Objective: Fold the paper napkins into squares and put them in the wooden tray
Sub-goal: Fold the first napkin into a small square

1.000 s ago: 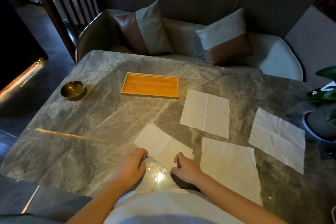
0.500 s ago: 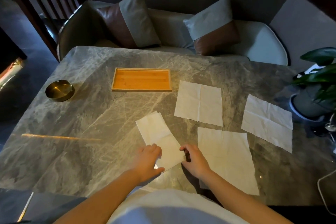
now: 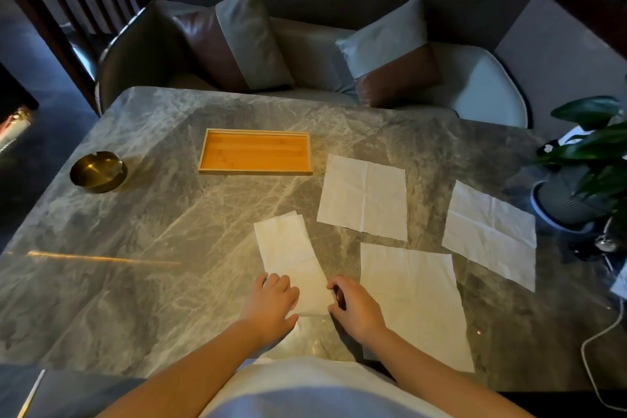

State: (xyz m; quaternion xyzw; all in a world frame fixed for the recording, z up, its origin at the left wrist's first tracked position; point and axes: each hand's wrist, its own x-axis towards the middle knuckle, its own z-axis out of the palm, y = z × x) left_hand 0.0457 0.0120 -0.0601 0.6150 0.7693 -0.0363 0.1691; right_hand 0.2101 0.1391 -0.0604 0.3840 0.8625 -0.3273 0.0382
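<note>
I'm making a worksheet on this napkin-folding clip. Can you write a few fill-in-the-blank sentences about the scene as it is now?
1. The wooden tray holds ____ napkins.
2. ____ unfolded napkins lie flat on the table, to the right of the half-folded napkin.
3. The left hand and right hand are at the half-folded napkin's ____ end.
4. The brass ashtray sits to the ____ of the wooden tray.

Missing words: no; Three; near; left
</note>
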